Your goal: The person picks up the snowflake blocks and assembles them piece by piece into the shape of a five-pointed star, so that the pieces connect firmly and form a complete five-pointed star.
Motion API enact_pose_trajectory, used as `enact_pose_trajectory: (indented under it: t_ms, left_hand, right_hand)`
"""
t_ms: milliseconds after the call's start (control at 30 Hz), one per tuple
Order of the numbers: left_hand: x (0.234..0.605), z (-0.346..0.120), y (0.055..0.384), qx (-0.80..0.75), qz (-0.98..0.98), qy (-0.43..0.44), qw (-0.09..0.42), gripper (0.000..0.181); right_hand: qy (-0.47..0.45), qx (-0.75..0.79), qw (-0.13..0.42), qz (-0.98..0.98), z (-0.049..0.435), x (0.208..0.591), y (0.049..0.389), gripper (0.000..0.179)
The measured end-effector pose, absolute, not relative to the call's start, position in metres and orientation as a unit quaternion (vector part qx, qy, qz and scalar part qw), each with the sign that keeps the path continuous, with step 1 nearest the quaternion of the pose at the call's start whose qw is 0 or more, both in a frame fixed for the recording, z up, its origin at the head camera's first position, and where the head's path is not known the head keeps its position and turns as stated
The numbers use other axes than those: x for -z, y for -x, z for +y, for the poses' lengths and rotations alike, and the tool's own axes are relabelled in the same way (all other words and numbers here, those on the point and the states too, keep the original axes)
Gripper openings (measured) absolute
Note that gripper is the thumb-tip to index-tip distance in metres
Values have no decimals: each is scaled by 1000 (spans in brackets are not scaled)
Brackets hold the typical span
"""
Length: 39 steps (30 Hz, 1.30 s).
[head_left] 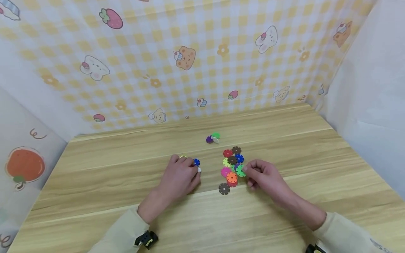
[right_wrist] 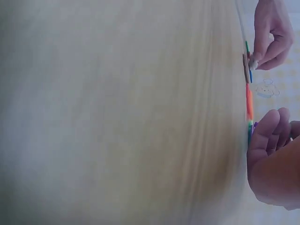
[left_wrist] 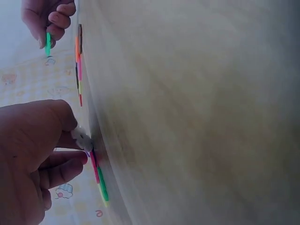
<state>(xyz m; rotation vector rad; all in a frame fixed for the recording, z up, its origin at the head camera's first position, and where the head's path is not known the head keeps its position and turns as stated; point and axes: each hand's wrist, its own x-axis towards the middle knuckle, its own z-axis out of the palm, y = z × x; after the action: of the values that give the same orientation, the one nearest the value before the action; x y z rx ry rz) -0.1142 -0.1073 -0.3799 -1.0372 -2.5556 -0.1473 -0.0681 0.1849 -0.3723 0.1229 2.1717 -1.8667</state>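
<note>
My left hand [head_left: 179,175] pinches a white snowflake disc [left_wrist: 82,139] between thumb and fingers, low over the table. Beside and partly under that hand lie a blue disc [head_left: 197,162] and others in red and green, mostly hidden from the head camera. Thumb and forefinger of my right hand [head_left: 269,178] pinch a bright green snowflake disc [head_left: 240,170], seen edge-on and raised off the table in the left wrist view. To its left spreads a loose pile with an orange disc [head_left: 232,177], a pink disc [head_left: 225,172] and a brown disc [head_left: 224,189].
Farther back on the wooden table [head_left: 133,149] is a small cluster with a purple disc [head_left: 209,139], a white disc [head_left: 215,140] and a green disc [head_left: 216,135]. A checked, cartoon-printed cloth [head_left: 209,77] hangs behind the table's far edge.
</note>
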Motion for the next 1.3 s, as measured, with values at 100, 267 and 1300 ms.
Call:
enact_pose_trajectory:
  t_ms: [100, 267, 1300]
  left_hand:
    - [378, -106, 113, 71, -896, 376, 227, 23]
    - [370, -101, 105, 189, -854, 409, 260, 7]
    - [354, -73, 63, 469, -826, 312, 26, 11]
  right_hand:
    - [-39, 653, 135, 744, 182, 372, 67, 24]
    - [-20, 661, 135, 737, 178, 367, 63, 26]
    - [43, 718, 157, 677, 151, 360, 48, 26]
